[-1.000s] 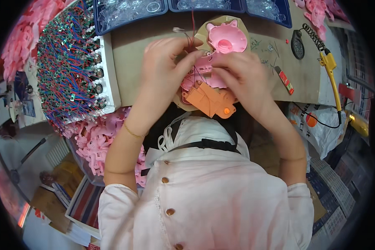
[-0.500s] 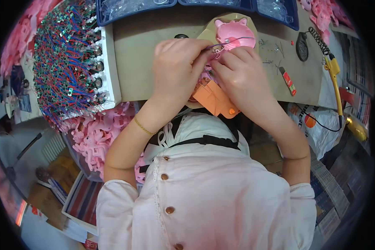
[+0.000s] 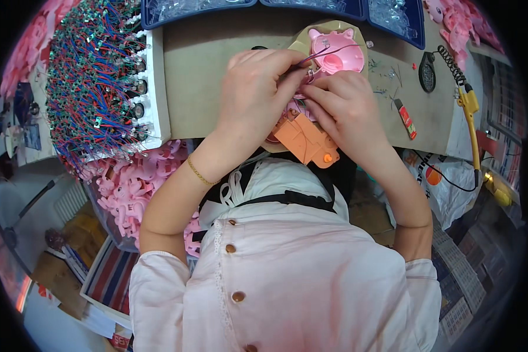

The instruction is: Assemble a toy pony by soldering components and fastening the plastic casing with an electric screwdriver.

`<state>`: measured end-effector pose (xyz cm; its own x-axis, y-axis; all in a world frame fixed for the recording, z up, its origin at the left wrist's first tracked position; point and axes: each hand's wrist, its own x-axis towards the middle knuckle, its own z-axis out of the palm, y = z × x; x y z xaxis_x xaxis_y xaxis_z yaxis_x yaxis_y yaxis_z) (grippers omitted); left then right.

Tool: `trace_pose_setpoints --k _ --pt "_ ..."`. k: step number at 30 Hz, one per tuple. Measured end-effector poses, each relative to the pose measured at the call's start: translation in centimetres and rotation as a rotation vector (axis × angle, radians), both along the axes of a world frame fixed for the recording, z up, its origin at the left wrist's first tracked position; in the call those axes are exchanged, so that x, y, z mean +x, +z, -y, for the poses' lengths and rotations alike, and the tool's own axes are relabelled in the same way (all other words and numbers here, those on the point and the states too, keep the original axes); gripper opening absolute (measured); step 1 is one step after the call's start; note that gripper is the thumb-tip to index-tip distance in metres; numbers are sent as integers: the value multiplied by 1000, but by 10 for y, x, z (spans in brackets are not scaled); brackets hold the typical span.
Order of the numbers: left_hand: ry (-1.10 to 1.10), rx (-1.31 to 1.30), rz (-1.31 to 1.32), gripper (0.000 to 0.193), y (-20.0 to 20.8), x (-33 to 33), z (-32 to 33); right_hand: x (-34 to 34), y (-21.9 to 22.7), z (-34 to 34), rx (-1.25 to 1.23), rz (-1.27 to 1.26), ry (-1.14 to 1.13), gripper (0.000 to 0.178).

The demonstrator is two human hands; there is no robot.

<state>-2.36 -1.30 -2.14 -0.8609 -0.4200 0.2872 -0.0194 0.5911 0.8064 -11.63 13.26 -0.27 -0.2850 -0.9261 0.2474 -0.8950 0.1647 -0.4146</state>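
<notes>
Table point(image 3: 196, 88): tan top, spans the work area. On its left, white tray point(image 3: 157, 88) packed with wired circuit boards point(image 3: 91, 82). Blue bins point(image 3: 402, 32) of clear parts line the far edge. Pink toy parts point(image 3: 135, 190) heaped below the left side. Both hands over the near middle, fingertips just beside each other: left point(image 3: 258, 85) pinches dark wires, right point(image 3: 346, 105) has fingers bunched at the work, can't tell what's between them. Yellow soldering iron point(image 3: 469, 111) hangs at right on a coiled cord. Pink shell point(image 3: 351, 60) sits just beyond the fingertips, hollow side up. Orange housing point(image 3: 302, 138) below the hands, near table edge. Dark wires point(image 3: 315, 56) run out over the shell.
</notes>
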Motion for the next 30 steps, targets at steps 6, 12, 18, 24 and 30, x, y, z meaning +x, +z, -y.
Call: trace_pose_setpoints --k 6,12,18,24,30 --pt "39 -82 -66 10 -7 0 -1 10 5 4 74 -3 -59 17" --pt "-4 -113 -38 10 -3 2 0 16 2 3 168 -57 -184 16" --pt "9 -108 -57 9 -3 1 -3 13 6 -1 92 -24 -133 18" --pt "-10 -85 -7 11 -4 2 1 4 1 4 168 -54 -78 16" --pt "-11 -105 -17 11 -1 1 0 1 -2 -3 -8 31 -101 14"
